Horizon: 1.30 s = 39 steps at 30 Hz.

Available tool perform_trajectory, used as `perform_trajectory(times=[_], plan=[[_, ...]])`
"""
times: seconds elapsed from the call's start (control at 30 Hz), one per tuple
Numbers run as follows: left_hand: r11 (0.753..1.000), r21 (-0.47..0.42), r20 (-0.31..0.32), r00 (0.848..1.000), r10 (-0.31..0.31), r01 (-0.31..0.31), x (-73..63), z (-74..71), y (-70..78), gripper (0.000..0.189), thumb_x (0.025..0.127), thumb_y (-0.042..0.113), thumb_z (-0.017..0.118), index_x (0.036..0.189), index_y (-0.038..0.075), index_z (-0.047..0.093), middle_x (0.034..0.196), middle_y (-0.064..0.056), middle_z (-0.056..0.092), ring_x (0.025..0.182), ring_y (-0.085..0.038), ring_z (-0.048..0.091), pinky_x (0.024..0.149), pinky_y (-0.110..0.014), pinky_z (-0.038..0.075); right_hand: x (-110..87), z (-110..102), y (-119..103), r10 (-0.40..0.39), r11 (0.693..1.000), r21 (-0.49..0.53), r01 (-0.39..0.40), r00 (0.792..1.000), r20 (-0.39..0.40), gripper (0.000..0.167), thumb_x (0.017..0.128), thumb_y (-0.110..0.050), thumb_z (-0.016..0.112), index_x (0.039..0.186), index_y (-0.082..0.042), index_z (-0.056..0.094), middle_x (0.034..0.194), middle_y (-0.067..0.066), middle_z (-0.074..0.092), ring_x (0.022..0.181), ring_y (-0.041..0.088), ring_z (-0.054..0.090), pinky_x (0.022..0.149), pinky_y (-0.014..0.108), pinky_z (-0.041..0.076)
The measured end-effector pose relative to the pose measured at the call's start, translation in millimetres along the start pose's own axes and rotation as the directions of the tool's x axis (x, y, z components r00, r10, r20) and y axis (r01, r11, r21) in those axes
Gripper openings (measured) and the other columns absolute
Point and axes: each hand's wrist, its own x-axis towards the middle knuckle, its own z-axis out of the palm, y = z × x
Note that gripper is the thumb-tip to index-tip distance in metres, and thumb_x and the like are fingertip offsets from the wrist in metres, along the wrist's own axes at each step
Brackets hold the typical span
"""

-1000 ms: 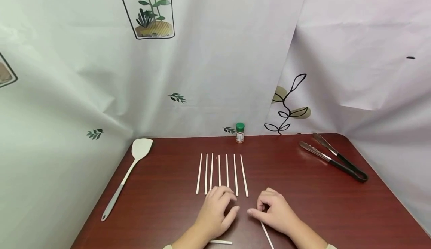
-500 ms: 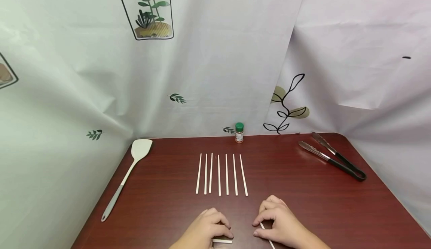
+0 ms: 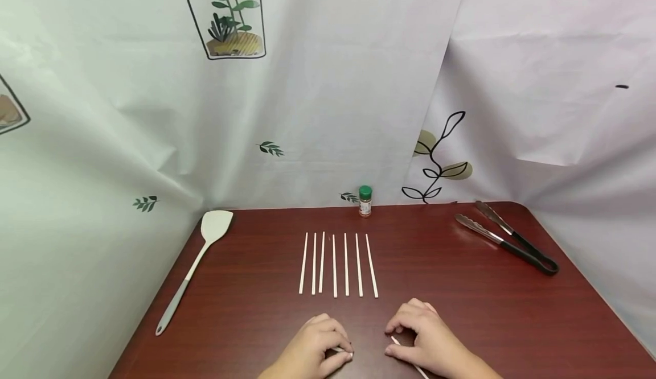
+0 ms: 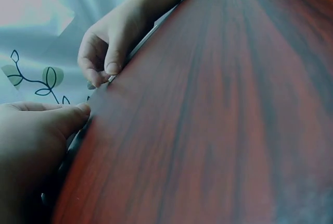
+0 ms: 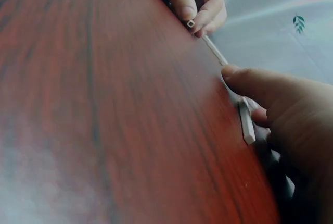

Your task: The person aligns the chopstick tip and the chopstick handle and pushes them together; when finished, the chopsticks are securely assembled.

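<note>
Near the front of the table, my left hand [image 3: 314, 347] pinches a slim white stick [image 3: 338, 349] between thumb and fingers. Its squarish end [image 5: 190, 24] pokes out of the fingertips in the right wrist view. To the right, my right hand [image 3: 427, 336] bends thumb and fingers about a second white stick [image 3: 394, 340], which lies slantwise on the table, partly hidden by the thumb. The stick's near end [image 5: 248, 130] shows beside the fingers in the right wrist view. Further back lie several white sticks [image 3: 335, 265] side by side, pointing away from me.
On the dark red table [image 3: 246, 299], a white spatula [image 3: 197, 259] lies at the left and black-handled metal tongs [image 3: 512, 245] at the right. A green-capped spice bottle [image 3: 365, 201] stands at the back edge. A patterned white curtain [image 3: 328, 83] hangs behind.
My left hand has drawn back from the row toward the front and taken hold of a stick. My right hand has moved back slightly; its stick has tilted more.
</note>
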Motion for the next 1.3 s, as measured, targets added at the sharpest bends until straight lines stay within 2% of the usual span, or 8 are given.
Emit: perform_trajectory(times=[0.17, 0.3, 0.5, 0.6, 0.73, 1.0, 1.17, 1.3], plan=[[0.998, -0.038, -0.012, 0.999, -0.045, 0.044, 2.1, -0.7, 1.7, 0.011, 0.092, 0.02, 0.084, 0.095, 0.025, 0.075, 0.1, 0.018, 0.07, 0.095, 0.001, 0.063, 0.093, -0.018, 0.047, -1.0, -5, -6, 0.123, 0.979, -0.164, -0.125, 0.992, -0.019, 0.05, 0.063, -0.048, 0.1, 0.081, -0.042, 0.054, 0.082, -0.031, 0.043, 0.082, -0.007, 0.038, 0.076, 0.027, 0.033], [0.992, -0.051, -0.07, 0.991, -0.115, 0.112, 3.4, -1.9, 4.3, 0.014, 0.094, 0.015, 0.081, 0.1, 0.024, 0.072, 0.1, 0.016, 0.072, 0.094, 0.001, 0.066, 0.087, -0.017, 0.051, -0.4, -5, -6, 0.104, 0.985, -0.141, -0.098, 0.994, 0.034, 0.045, 0.071, -0.043, 0.097, 0.079, -0.044, 0.052, 0.081, -0.03, 0.041, 0.085, -0.007, 0.036, 0.076, 0.027, 0.03], [0.969, 0.001, -0.119, 0.962, -0.246, 0.247, 4.7, -2.5, 9.7, 0.012, 0.099, 0.013, 0.075, 0.103, 0.022, 0.069, 0.095, 0.016, 0.071, 0.087, 0.001, 0.066, 0.078, -0.021, 0.053, 0.9, -3, -4, 0.033, 0.996, -0.08, -0.025, 0.995, 0.093, 0.037, 0.086, -0.039, 0.089, 0.088, -0.042, 0.052, 0.084, -0.029, 0.042, 0.085, -0.008, 0.039, 0.08, 0.025, 0.034], [0.974, 0.025, -0.105, 0.97, -0.22, 0.223, 5.0, -1.8, 9.6, 0.007, 0.102, 0.016, 0.071, 0.104, 0.022, 0.072, 0.099, 0.016, 0.073, 0.091, 0.0, 0.069, 0.083, -0.024, 0.055, 0.8, -2, -4, 0.063, 0.998, -0.032, -0.06, 0.994, 0.087, 0.032, 0.092, -0.032, 0.085, 0.093, -0.04, 0.054, 0.083, -0.031, 0.044, 0.078, -0.01, 0.043, 0.074, 0.02, 0.038], [0.987, 0.063, -0.088, 0.985, -0.145, 0.151, 4.6, -0.8, 8.7, 0.007, 0.104, 0.017, 0.068, 0.102, 0.022, 0.072, 0.094, 0.016, 0.071, 0.086, 0.001, 0.067, 0.082, -0.023, 0.055, 1.1, 1, -6, 0.064, 0.998, -0.016, -0.064, 0.996, 0.055, 0.031, 0.09, -0.027, 0.087, 0.096, -0.038, 0.058, 0.076, -0.033, 0.045, 0.069, -0.013, 0.04, 0.066, 0.016, 0.038], [0.984, 0.075, -0.087, 0.985, -0.152, 0.158, 8.3, 0.8, 13.3, 0.017, 0.091, 0.009, 0.073, 0.102, 0.021, 0.072, 0.095, 0.014, 0.065, 0.081, 0.003, 0.062, 0.073, -0.013, 0.052, 1.4, 3, -6, -0.026, 0.995, 0.094, 0.022, 0.999, 0.037, 0.034, 0.078, -0.007, 0.086, 0.094, -0.028, 0.065, 0.072, -0.031, 0.049, 0.064, -0.019, 0.039, 0.057, 0.004, 0.033], [0.995, 0.061, -0.096, 0.992, -0.077, 0.083, 11.2, 4.7, 13.0, 0.016, 0.097, 0.009, 0.071, 0.108, 0.019, 0.073, 0.098, 0.012, 0.064, 0.087, 0.003, 0.063, 0.081, -0.01, 0.051, 2.6, 7, -10, -0.009, 0.989, 0.15, 0.004, 0.999, 0.033, 0.031, 0.085, -0.008, 0.087, 0.1, -0.029, 0.071, 0.083, -0.028, 0.06, 0.07, -0.013, 0.05, 0.063, 0.007, 0.042], [0.992, 0.048, -0.092, 0.99, -0.108, 0.113, 12.1, 5.8, 16.0, 0.014, 0.098, 0.013, 0.075, 0.111, 0.017, 0.072, 0.101, 0.01, 0.069, 0.091, 0.0, 0.067, 0.084, -0.016, 0.054, 5.3, 13, -13, -0.095, 0.977, 0.195, 0.091, 0.995, 0.01, 0.028, 0.088, -0.01, 0.087, 0.104, -0.029, 0.076, 0.094, -0.024, 0.069, 0.08, -0.008, 0.058, 0.074, 0.012, 0.046]])
